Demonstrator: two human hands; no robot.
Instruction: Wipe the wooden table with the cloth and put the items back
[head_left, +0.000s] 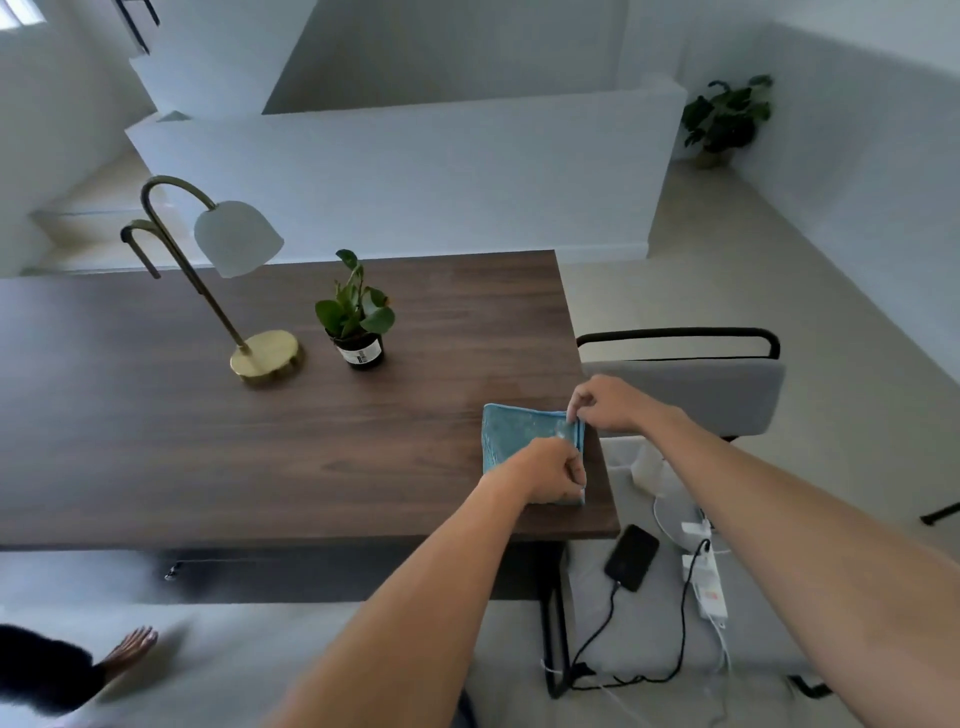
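Note:
A folded light-blue cloth (511, 434) lies near the right edge of the dark wooden table (260, 441). My left hand (550, 470) pinches the cloth's near right corner. My right hand (608, 402) pinches its far right corner at the table's edge. A brass lamp (265, 356) with a white shade stands in the middle of the table. A small potted plant (358, 325) in a black pot stands just to the lamp's right.
A grey chair (727, 395) with a black frame sits beyond the table's right edge. A grey bench (649, 639) holds a black phone (631, 556), a white power strip (704, 584) and cables. Another person's hand (130, 647) shows at lower left. A large plant (727, 117) stands in the far corner.

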